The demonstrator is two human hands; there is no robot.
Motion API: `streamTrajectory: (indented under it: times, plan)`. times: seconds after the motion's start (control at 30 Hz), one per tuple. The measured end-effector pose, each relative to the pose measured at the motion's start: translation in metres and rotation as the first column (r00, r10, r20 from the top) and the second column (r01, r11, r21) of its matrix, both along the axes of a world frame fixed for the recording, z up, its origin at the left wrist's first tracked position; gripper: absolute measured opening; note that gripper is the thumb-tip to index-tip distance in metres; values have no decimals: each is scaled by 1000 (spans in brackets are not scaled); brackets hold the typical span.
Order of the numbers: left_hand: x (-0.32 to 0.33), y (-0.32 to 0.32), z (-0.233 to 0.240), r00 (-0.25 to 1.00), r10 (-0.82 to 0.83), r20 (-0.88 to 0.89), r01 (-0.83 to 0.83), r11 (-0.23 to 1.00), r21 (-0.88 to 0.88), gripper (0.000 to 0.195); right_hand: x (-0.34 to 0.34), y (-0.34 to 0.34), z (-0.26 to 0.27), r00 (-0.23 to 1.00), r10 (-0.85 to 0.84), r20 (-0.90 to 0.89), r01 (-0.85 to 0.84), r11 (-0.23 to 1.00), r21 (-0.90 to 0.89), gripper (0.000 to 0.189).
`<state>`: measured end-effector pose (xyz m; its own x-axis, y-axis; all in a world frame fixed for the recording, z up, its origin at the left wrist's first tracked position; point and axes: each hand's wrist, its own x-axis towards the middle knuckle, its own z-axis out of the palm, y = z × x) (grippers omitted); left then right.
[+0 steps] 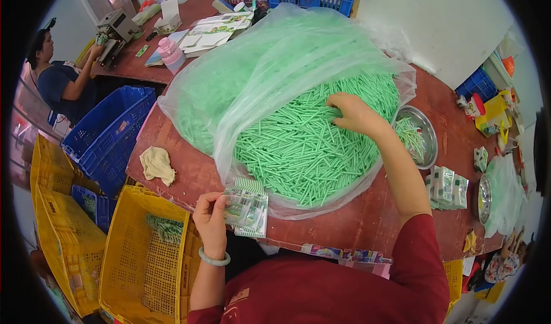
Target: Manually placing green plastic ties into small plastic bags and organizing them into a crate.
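Note:
My left hand (213,220), with a bracelet at the wrist, pinches the left edge of a flat green-and-white printed packet (247,210) at the table's front edge. My right hand (351,113) reaches onto a large heap of thin green sticks (301,152), fingers curled down at its surface; whether it grips any stick is not clear. The heap lies in a big clear plastic bag (258,83) whose opening faces me. Right of the bag, a metal bowl (430,147) holds loose sticks.
Stacked printed packs (447,188) sit at the right. A beige cloth (157,164) lies on the red table (193,169) at the left. Yellow crates (118,246) and a blue crate (116,130) stand beside it. A person (64,78) works at a machine (118,29) at far left.

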<state>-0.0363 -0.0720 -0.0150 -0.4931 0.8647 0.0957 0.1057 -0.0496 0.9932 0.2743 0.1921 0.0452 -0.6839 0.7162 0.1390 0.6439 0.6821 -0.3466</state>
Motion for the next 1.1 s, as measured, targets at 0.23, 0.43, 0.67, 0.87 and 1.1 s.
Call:
streamTrajectory:
  times: [0.23,0.43,0.67,0.87,1.1]
  plan:
    - [-17,5,-1,806,-119,579,129,991,23,8,-4,0,3,998,-48,-46,46,998,-36,27]
    - [4,15,11,558,-278,782,342,936,89,14,4,7,-4,988,-93,-122,82,992,-96,30]
    - [42,33,23,586,-324,743,439,897,45,10,7,9,-2,952,-231,-201,158,932,-326,30]
    - [60,50,25,561,-383,734,494,866,74,7,11,6,8,883,-372,-287,175,828,-533,22]
    - [77,65,24,715,-438,545,487,871,60,4,15,-9,19,689,-566,-452,221,759,-613,16]
